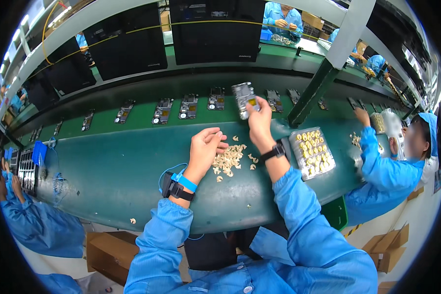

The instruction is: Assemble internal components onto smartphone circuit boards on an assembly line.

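Observation:
My right hand [260, 121] is closed on a phone-sized circuit board [243, 92], raised at a tilt over the near edge of the green conveyor. The thumb lies across the board's lower part. My left hand [204, 149] hovers beside a pile of small cream-coloured curved pieces [230, 159], with its fingers bent and drawn together. Whether a small piece sits between those fingertips is hidden. To the right of my right wrist lies a clear plastic tray [306, 175] filled with rows of yellow-gold round parts [312, 147].
Several similar boards [189, 106] lie along the green conveyor [147, 116]. A green post [311, 95] rises behind the tray. Co-workers sit at right [382, 166] and left [39, 220]. Dark monitors [215, 34] stand across the back. A blue bin [39, 153] is at far left.

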Action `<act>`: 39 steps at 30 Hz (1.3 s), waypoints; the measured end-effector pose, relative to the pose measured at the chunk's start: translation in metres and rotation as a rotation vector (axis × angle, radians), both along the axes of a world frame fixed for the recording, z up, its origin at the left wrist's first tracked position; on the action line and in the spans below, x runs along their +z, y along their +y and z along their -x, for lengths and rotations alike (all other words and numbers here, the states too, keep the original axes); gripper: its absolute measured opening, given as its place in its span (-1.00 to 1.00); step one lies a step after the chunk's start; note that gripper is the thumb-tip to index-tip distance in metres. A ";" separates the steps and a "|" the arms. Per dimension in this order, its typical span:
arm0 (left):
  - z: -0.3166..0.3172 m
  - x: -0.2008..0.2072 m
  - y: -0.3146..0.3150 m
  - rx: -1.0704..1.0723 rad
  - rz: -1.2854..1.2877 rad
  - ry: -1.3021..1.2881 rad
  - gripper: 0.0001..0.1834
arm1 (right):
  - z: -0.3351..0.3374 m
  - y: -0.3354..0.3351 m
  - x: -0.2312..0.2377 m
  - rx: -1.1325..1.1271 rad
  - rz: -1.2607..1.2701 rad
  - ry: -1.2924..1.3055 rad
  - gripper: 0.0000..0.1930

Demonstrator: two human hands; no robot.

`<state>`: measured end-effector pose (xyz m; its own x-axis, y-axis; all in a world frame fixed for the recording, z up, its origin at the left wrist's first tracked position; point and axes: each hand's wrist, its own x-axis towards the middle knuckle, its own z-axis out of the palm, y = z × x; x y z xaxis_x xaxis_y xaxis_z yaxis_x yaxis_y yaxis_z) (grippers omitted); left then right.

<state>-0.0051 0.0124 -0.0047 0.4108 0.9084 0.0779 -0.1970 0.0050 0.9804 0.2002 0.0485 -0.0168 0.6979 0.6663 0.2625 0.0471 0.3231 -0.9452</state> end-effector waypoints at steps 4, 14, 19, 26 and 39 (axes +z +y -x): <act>0.005 -0.004 -0.001 -0.012 -0.001 0.052 -0.67 | -0.034 0.032 0.003 0.034 0.163 0.042 -0.61; 0.001 -0.004 -0.008 0.003 -0.073 -0.089 -0.75 | 0.063 -0.077 0.030 0.573 0.091 0.206 -0.83; 0.004 -0.006 -0.001 0.031 -0.119 -0.141 -0.75 | 0.008 -0.117 0.047 0.148 0.176 -0.571 -0.50; 0.000 0.000 -0.003 0.062 -0.191 -0.077 -0.67 | -0.155 -0.232 0.064 -0.180 0.563 -0.937 -0.87; 0.000 -0.001 -0.007 0.075 -0.317 0.044 -0.68 | -0.167 -0.236 0.033 -0.030 0.431 -1.238 -0.88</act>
<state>-0.0049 0.0055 -0.0059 0.3531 0.8695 0.3453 -0.1422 -0.3149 0.9384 0.3671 -0.1879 0.0161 0.1654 0.8456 0.5076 0.9549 -0.0085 -0.2970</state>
